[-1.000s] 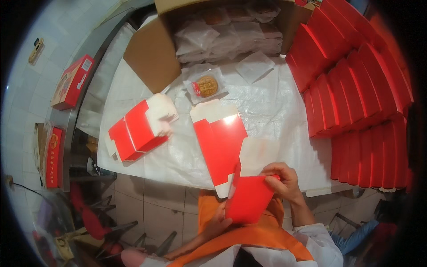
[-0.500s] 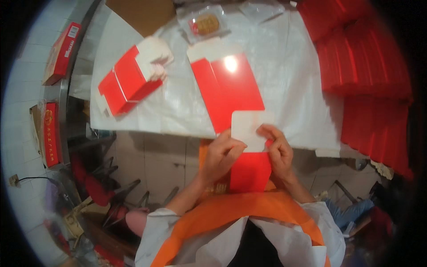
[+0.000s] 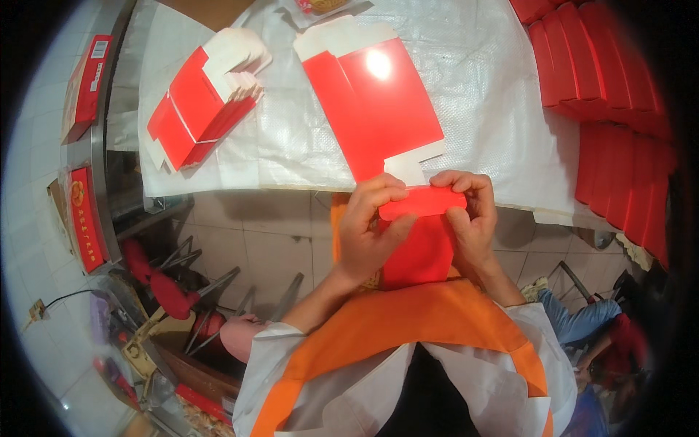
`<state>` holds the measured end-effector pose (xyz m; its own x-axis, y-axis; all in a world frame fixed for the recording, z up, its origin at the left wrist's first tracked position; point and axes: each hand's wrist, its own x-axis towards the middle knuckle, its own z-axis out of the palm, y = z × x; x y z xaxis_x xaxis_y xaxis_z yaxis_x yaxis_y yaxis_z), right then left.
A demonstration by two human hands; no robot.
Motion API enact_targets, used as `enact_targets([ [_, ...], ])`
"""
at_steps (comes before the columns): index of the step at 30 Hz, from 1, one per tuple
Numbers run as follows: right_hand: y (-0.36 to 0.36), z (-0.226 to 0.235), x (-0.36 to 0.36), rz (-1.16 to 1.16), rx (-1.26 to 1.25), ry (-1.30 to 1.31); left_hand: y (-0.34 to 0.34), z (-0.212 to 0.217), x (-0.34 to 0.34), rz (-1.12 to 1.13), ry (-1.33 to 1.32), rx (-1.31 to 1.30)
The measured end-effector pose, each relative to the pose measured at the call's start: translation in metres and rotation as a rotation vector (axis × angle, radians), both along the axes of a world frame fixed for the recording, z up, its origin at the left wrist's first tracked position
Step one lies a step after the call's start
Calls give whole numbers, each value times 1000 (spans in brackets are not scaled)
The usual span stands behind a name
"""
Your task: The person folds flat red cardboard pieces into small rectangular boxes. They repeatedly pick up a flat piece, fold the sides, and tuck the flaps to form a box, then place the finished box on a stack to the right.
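Close to my apron, at the table's near edge, I hold a red box (image 3: 416,251) between both hands. Its red end flap (image 3: 422,202) is folded over toward me. My left hand (image 3: 370,227) grips the flap's left end, thumb below and fingers along the top edge. At the other end, my right hand (image 3: 475,218) pinches the flap between thumb and curled fingers. Just beyond my fingers lie flat red cartons (image 3: 386,98) with white inner flaps. Farther left rests a bundle of folded red cartons (image 3: 196,109), crossed by a pale strap.
Red boxes (image 3: 593,62) are stacked at the table's right. White sheeting (image 3: 495,109) covers the table. A clear-wrapped packet (image 3: 324,6) lies at the far edge. Two printed red boxes (image 3: 89,218) stand at left. Stools (image 3: 196,269) are below, and another person (image 3: 582,320) is at lower right.
The box's flap, earlier raised with its white inside showing, is now folded down toward me, red side up. Both hands have shifted onto its ends. The view has tilted nearer my body.
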<state>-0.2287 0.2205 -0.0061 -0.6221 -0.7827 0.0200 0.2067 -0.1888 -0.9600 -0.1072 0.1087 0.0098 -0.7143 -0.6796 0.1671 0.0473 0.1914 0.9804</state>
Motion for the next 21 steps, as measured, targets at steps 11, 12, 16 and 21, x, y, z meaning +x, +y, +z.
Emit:
enact_targets([
  [11, -4, 5, -5, 40, 99, 63, -8, -7, -1, -7, -17, 2],
  [12, -4, 5, -5, 38, 98, 55, -8, -10, 0, -1, -7, 28],
  [16, -1, 1, -7, 54, 123, 89, -10, -12, 3, -1, -16, 45],
  [21, 11, 9, -15, 196, 271, 159, -7, -23, 11, -35, -2, -194],
])
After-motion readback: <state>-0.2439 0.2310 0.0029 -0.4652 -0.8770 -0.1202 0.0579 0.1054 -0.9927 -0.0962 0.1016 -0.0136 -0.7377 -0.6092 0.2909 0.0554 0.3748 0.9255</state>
